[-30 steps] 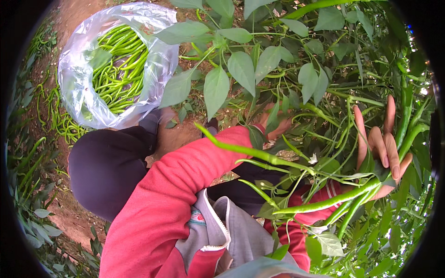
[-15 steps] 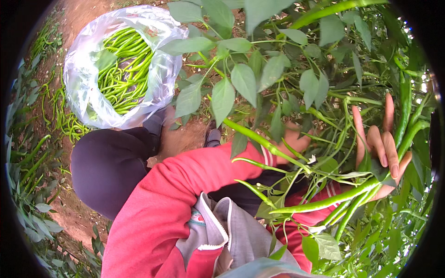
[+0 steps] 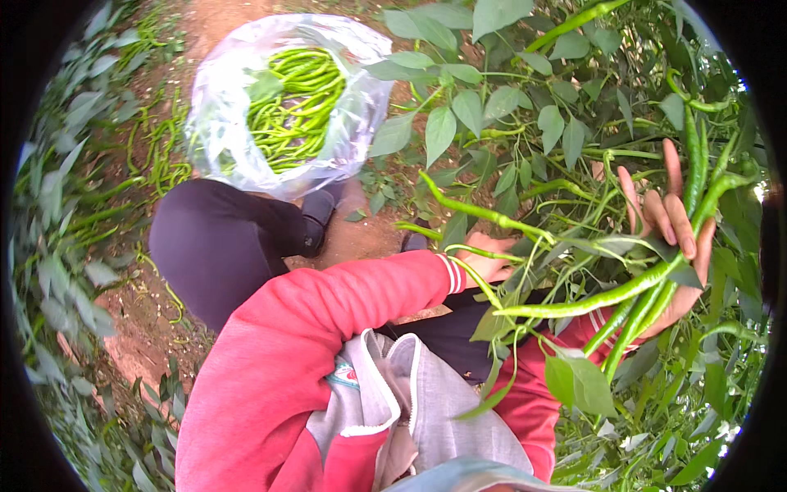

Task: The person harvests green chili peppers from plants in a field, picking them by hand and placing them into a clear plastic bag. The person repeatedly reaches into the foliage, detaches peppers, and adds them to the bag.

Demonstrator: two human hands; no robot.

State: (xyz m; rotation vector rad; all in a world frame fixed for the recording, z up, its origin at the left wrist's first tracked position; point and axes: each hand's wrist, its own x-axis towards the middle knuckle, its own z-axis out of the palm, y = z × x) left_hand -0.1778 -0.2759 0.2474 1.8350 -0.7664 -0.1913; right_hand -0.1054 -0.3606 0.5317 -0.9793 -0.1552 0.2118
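Observation:
My right hand (image 3: 679, 223) is closed around a bunch of long green chili peppers (image 3: 590, 305) at the right. Their ends stick out past both sides of the palm, and a leaf lies over part of it. My left hand (image 3: 490, 267) reaches in among the stems of the pepper plant (image 3: 566, 127), near the middle. Leaves and slim peppers cover its fingers, so its grip is hidden. Just above it, a green chili pepper (image 3: 484, 213) slants across in front of the plant.
An open clear plastic bag (image 3: 215, 107) holding many green chilies (image 3: 299, 107) stands on the soil at upper left, beyond my dark-clad knee (image 3: 205, 246). More pepper plants (image 3: 61, 221) line the left edge. Dense foliage fills the right side.
The view has shifted, so the bag appears farther right and higher. My left hand has drawn slightly left among the stems. The right hand still grips its bunch, a little higher in view.

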